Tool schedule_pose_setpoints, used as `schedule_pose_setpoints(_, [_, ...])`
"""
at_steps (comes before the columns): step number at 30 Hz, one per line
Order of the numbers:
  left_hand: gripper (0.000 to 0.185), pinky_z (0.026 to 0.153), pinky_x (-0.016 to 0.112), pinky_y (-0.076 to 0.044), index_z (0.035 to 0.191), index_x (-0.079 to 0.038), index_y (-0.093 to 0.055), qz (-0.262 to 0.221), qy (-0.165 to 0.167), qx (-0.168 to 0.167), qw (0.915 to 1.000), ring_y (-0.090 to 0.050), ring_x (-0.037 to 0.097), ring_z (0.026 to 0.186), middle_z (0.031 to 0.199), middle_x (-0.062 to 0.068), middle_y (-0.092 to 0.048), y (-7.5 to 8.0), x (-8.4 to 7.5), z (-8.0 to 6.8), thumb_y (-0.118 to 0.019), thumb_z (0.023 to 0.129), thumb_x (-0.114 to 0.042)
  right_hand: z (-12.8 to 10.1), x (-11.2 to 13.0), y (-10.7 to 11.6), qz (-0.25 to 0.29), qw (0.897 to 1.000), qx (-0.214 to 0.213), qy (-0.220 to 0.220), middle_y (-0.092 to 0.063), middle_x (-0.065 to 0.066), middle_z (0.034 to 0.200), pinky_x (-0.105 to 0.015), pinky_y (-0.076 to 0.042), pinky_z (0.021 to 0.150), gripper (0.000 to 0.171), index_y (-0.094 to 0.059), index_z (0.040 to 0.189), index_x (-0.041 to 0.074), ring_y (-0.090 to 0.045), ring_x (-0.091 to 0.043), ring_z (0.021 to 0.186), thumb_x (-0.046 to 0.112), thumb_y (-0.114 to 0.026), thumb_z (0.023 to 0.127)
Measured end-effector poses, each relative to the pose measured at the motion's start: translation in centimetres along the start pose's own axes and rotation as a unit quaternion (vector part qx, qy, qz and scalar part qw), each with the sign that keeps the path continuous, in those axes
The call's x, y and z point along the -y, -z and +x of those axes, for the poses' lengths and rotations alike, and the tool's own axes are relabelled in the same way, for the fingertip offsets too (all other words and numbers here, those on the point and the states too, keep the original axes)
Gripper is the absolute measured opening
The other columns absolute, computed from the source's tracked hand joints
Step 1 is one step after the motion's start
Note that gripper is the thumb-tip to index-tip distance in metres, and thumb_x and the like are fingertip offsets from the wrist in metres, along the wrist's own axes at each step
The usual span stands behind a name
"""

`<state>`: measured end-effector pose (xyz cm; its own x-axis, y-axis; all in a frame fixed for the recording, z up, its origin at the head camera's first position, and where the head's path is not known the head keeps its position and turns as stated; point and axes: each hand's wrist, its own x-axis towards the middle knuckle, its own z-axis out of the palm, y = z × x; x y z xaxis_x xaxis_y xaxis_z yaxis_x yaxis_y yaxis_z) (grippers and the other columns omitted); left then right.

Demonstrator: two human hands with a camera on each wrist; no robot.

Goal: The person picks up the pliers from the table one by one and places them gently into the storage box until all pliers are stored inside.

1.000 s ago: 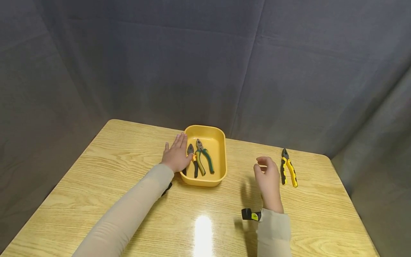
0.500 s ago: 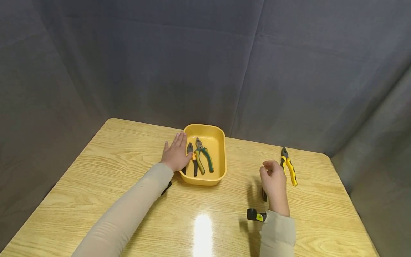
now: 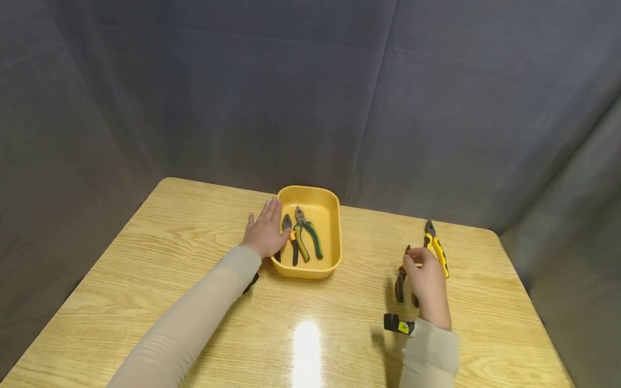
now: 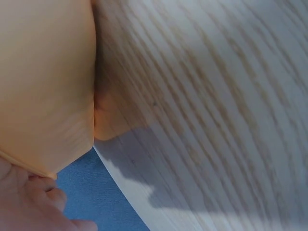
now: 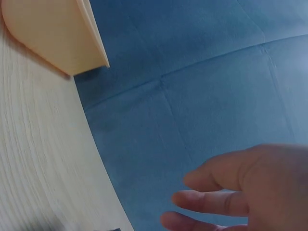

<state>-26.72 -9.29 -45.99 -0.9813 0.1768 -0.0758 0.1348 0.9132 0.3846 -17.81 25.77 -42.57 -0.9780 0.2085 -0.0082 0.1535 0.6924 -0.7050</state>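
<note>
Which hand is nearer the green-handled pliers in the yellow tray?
Left. The left hand lies at the left rim of the tray, near the green-handled pliers; the right hand is farther off, to their right.

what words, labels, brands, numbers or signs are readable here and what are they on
No text can be read in any view.
Yellow-green patch on the black wrist device: any marks are too small and blurred to read.
Green-handled pliers, yellow-and-black pliers and dark-handled pliers beside the right hand: no legible brand or number.
Yellow tray: no lettering visible.
</note>
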Motion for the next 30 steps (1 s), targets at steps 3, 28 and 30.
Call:
schedule_pose_setpoints(3, [0.078, 0.122, 0.060, -0.003, 0.163, -0.006, -0.003, 0.000, 0.002, 0.000, 1.0000, 0.002, 0.025, 0.157, 0.171, 0.009, 0.001, 0.1, -0.1, 0.0, -0.044, 0.107, -0.041, 0.1, -0.2, 0.2, -0.007, 1.000, 0.007, -0.013, -0.058, -0.032, 0.129, -0.049, -0.050, 0.080, 0.038, -0.056, 0.132, -0.006, -0.059, -0.044, 0.107, 0.020, -0.047, 0.106])
schedule_pose_setpoints(28, [0.079, 0.122, 0.060, -0.003, 0.163, -0.006, -0.002, -0.004, 0.003, 0.000, 1.0000, 0.003, 0.025, 0.156, 0.171, 0.010, 0.000, 0.2, -0.1, -0.1, -0.044, 0.107, -0.042, 0.1, -2.4, 2.1, -0.015, 0.996, 0.057, -0.070, -0.048, -0.038, 0.139, -0.057, -0.049, 0.090, 0.050, -0.050, 0.137, -0.010, -0.054, -0.050, 0.119, 0.028, -0.041, 0.106])
schedule_pose_setpoints(30, [0.079, 0.122, 0.061, -0.003, 0.163, -0.006, -0.003, -0.004, 0.002, -0.004, 1.0000, 0.002, 0.025, 0.157, 0.171, 0.010, -0.001, 0.0, 0.0, -0.1, -0.044, 0.107, -0.042, 0.1, -2.7, 2.1, -0.019, 0.996, 0.059, -0.068, -0.049, -0.038, 0.138, -0.056, -0.049, 0.090, 0.050, -0.051, 0.137, -0.011, -0.055, -0.049, 0.117, 0.027, -0.041, 0.106])
